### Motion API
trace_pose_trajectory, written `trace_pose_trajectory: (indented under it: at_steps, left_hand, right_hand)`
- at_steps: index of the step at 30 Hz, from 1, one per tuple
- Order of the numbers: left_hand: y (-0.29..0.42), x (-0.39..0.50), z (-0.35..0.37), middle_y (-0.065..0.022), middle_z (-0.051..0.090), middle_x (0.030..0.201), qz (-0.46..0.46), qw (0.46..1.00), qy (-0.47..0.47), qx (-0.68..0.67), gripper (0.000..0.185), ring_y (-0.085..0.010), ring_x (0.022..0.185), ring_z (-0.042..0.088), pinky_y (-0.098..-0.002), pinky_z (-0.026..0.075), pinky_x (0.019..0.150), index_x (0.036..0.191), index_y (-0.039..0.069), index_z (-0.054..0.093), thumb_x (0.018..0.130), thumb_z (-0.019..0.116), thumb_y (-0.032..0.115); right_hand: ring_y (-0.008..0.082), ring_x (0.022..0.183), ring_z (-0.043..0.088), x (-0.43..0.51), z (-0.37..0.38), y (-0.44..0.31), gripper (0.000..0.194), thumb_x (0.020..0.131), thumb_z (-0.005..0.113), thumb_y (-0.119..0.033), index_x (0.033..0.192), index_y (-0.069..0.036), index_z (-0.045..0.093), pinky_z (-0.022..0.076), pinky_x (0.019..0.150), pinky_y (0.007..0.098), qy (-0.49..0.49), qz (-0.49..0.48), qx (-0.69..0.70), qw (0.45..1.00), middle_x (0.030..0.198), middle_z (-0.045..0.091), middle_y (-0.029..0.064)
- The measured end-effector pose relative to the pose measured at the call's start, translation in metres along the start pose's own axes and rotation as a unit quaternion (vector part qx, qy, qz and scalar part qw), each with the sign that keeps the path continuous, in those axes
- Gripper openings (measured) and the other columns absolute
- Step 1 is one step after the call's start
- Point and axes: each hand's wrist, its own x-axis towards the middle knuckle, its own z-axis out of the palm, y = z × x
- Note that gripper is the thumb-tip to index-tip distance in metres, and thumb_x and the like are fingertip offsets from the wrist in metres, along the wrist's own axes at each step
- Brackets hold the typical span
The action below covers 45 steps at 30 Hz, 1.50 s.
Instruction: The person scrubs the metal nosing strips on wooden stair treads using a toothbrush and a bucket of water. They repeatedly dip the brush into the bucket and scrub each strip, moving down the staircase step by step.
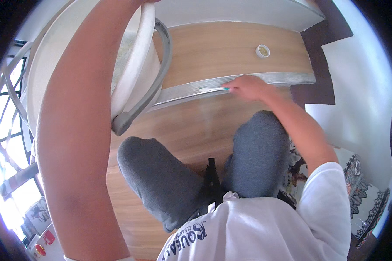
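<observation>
My right hand (251,86) grips a toothbrush (212,89) with a white head and a bit of green on its handle. The brush head is on or just over the ribbed metal nosing strip (281,78) along the edge of a wood-look stair tread (212,49). My left arm (81,107) stretches across a large white tub (134,71) with a grey handle (165,55). Only a sliver of my left hand shows at the top edge, by the tub's rim; its fingers are hidden. Part of the tub's inside shows what looks like foamy liquid.
A small white cup (262,51) with yellowish contents stands on the upper tread. Dark stepped skirting (326,32) meets a white wall (356,71) at right. Curved metal railings (14,88) run at left. My bent knees (261,137) flank the lower wood-look surface.
</observation>
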Motion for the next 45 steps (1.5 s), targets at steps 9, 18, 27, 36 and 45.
trace_pose_trajectory:
  at_steps: [9, 18, 27, 36, 45]
  left_hand:
    - [-0.009, 0.005, 0.006, -0.0260, 0.064, 0.080, 0.027, 0.999, 0.017, -0.001, 0.049, -0.0370, 0.076, 0.062, -0.0430, 0.048, 0.073, 0.074, -0.007, 0.066, 0.078, 0.066, 0.042]
    - [-0.001, -0.003, -0.002, -0.0254, 0.065, 0.084, -0.017, 1.000, -0.027, -0.001, 0.048, -0.0369, 0.082, 0.062, -0.0432, 0.047, 0.077, 0.077, -0.006, 0.067, 0.081, 0.063, 0.042]
    - [-0.002, 0.001, 0.012, -0.0239, 0.066, 0.091, -0.013, 1.000, 0.017, -0.015, 0.047, -0.0365, 0.089, 0.062, -0.0432, 0.048, 0.080, 0.087, -0.004, 0.068, 0.079, 0.063, 0.042]
    - [0.005, 0.002, -0.006, -0.0218, 0.066, 0.094, -0.028, 0.999, -0.012, -0.031, 0.045, -0.0346, 0.090, 0.063, -0.0421, 0.048, 0.080, 0.090, -0.005, 0.068, 0.081, 0.064, 0.039]
    - [0.003, 0.003, -0.005, -0.0207, 0.066, 0.097, -0.028, 1.000, -0.010, -0.004, 0.045, -0.0336, 0.093, 0.062, -0.0427, 0.048, 0.082, 0.092, -0.003, 0.068, 0.082, 0.063, 0.041]
  right_hand:
    - [0.0320, 0.103, 0.058, -0.007, -0.010, 0.026, 0.031, 0.095, 0.046, -0.024, 0.124, -0.028, 0.057, 0.0472, 0.085, 0.0439, -0.027, 0.009, -0.044, 0.999, 0.110, 0.062, 0.0125]
    - [0.0300, 0.095, 0.060, -0.015, -0.025, 0.030, 0.031, 0.093, 0.049, -0.023, 0.123, -0.024, 0.058, 0.0473, 0.083, 0.0407, -0.049, 0.054, -0.066, 0.995, 0.105, 0.064, 0.0136]
    - [0.0346, 0.091, 0.062, -0.080, -0.044, 0.138, 0.033, 0.090, 0.049, -0.021, 0.122, -0.013, 0.058, 0.0481, 0.080, 0.0426, 0.239, 0.243, 0.099, 0.935, 0.095, 0.065, 0.0188]
    - [0.0380, 0.095, 0.060, -0.034, -0.017, 0.134, 0.033, 0.091, 0.045, -0.020, 0.122, -0.018, 0.058, 0.0476, 0.081, 0.0464, 0.234, 0.265, 0.018, 0.935, 0.102, 0.063, 0.0205]
    - [0.0392, 0.096, 0.059, -0.023, -0.015, 0.133, 0.032, 0.091, 0.047, -0.021, 0.121, -0.016, 0.058, 0.0470, 0.080, 0.0461, 0.231, 0.278, 0.014, 0.932, 0.104, 0.061, 0.0222]
